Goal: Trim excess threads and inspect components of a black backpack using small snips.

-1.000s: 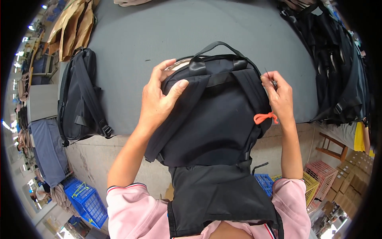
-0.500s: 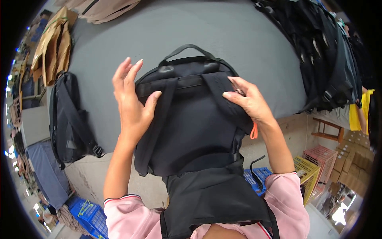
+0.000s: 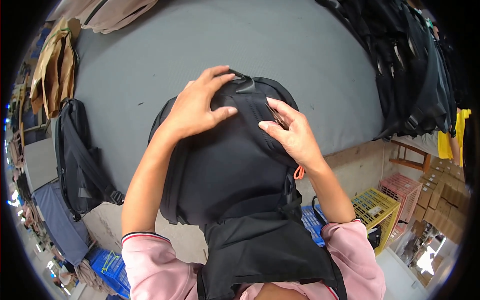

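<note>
A black backpack lies at the table's near edge with its strap side up, its lower end against my black apron. My left hand is over the pack's upper part, fingers apart, fingertips beside the top handle and partly hiding it. My right hand is closed at the right shoulder strap. Between its thumb and fingers shows a small dark metal tool, seemingly thread snips, mostly hidden. An orange cord loop hangs below that wrist.
Black backpacks are heaped at the right of the grey table; another black backpack leans at its left edge. Brown paper and a beige bag lie farther off. Yellow crates and a wooden stool stand right.
My left hand has moved right across the pack's top, toward the handle. The pack has turned and shifted slightly; my right hand has moved a little left and down, staying at the strap.
</note>
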Demonstrator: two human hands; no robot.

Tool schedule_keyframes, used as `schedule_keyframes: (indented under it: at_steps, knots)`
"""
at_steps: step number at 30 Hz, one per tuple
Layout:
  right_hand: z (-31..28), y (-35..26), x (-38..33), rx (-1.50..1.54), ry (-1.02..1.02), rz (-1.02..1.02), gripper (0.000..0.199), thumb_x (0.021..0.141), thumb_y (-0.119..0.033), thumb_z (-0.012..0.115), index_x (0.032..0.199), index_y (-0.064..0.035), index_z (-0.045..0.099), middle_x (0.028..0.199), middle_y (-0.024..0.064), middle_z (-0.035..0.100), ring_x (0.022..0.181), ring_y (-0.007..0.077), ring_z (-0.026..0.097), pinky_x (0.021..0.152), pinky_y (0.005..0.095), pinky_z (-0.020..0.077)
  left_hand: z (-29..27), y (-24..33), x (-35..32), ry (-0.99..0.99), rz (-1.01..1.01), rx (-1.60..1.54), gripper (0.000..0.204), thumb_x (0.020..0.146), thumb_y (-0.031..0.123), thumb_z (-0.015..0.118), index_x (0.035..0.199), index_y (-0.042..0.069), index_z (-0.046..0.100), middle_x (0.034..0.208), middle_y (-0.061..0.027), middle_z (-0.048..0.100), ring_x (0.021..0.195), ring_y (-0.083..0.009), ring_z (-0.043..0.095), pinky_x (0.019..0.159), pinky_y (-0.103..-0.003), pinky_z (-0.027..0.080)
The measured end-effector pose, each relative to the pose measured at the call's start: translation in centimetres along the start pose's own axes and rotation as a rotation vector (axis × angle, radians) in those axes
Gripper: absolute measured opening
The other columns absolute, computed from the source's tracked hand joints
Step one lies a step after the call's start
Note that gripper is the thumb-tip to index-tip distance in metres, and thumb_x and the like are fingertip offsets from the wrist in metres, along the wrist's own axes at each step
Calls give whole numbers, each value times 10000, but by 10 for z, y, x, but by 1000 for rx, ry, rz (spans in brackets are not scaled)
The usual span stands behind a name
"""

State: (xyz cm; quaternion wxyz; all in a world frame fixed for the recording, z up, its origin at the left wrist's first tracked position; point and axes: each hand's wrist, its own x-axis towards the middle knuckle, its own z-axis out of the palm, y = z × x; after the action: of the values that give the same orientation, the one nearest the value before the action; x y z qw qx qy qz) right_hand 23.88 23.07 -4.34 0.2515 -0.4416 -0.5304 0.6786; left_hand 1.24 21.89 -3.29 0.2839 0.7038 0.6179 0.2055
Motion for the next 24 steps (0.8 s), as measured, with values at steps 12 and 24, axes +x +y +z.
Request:
schedule_keyframes:
  at_steps: [12,24]
  knots:
    - [-3,9,8,-250,53,-83,421,800,-63,681,1185,10,526,639,-1,374,590,79,340,526,241,335,11,5,3,113,19,114,531,766,443,684,1130,63,609,1123,-79,613,1093,-269,524,987,-382,332]
    - [-5,-21,7,-563,54,-120,434,782,-147,719,1161,-54,529,669,35,463,574,137,462,555,272,409,20,11,1,157,-173,46,632,663,432,780,1151,94,564,999,-105,665,1041,-257,516,995,-374,287]
